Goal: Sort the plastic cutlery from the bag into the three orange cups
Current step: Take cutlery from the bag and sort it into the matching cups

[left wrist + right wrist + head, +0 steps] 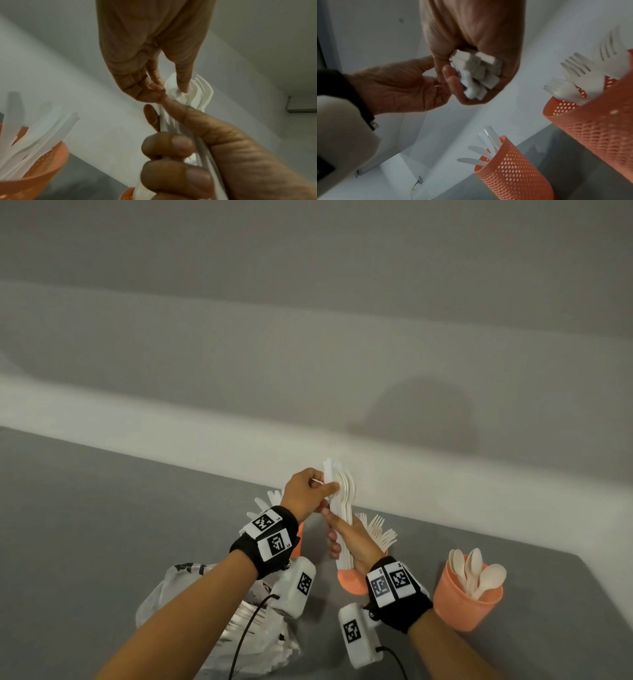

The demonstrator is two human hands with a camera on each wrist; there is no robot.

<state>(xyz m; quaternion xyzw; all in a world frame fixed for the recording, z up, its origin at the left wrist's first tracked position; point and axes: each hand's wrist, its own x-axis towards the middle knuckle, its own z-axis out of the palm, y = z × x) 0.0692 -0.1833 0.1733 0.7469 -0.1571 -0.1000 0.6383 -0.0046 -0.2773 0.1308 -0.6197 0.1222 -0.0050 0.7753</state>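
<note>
A bundle of white plastic cutlery (346, 494) stands upright above the table, fork tines (205, 88) showing at its top. My right hand (337, 541) grips the handles; their square ends (477, 70) poke out of my fist. My left hand (329, 490) pinches one piece near the bundle's top between thumb and fingers (184, 85). Three orange perforated cups stand below: a knife cup (513, 170) behind my left wrist, a fork cup (352, 582) under my right hand, a spoon cup (467, 599) at the right. The crumpled plastic bag (191, 604) lies under my left forearm.
The grey table (102, 525) runs back to a white wall (205, 354) just behind the cups. Black cables trail from the wrist cameras over the bag and the table's near edge.
</note>
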